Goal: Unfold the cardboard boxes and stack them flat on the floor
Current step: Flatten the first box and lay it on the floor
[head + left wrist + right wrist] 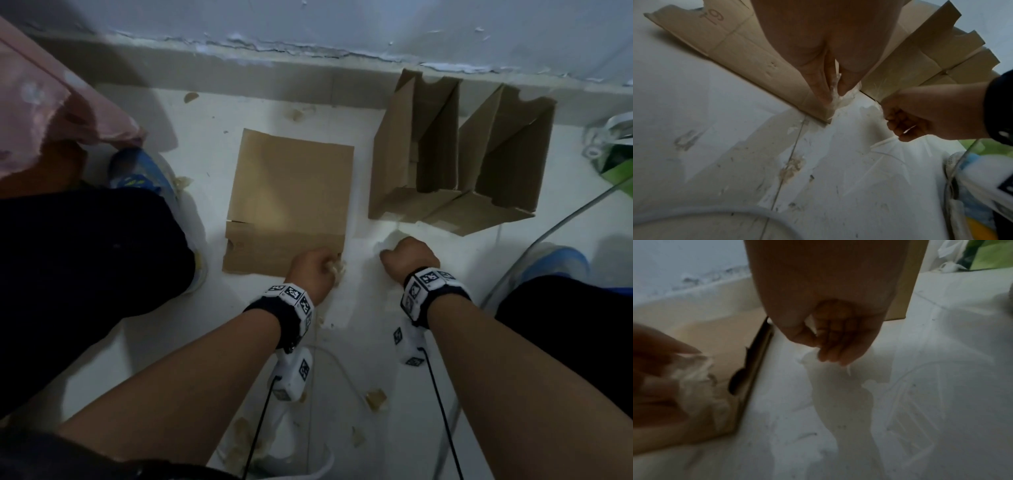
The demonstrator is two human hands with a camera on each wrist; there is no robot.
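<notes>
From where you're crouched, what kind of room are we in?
Probably a lived-in home room, not a warehouse: a white tiled floor strewn with tape scraps, a peeling painted wall, and pink floral fabric, maybe bedding, beside the flattened cardboard.

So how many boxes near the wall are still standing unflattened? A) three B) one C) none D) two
D: two open boxes stand side by side by the wall, while one flattened box lies on the floor to their left.

White floor point(370, 308) bears a flattened box point(291, 202); two open boxes point(455, 161); tape scraps point(376, 399).
</notes>
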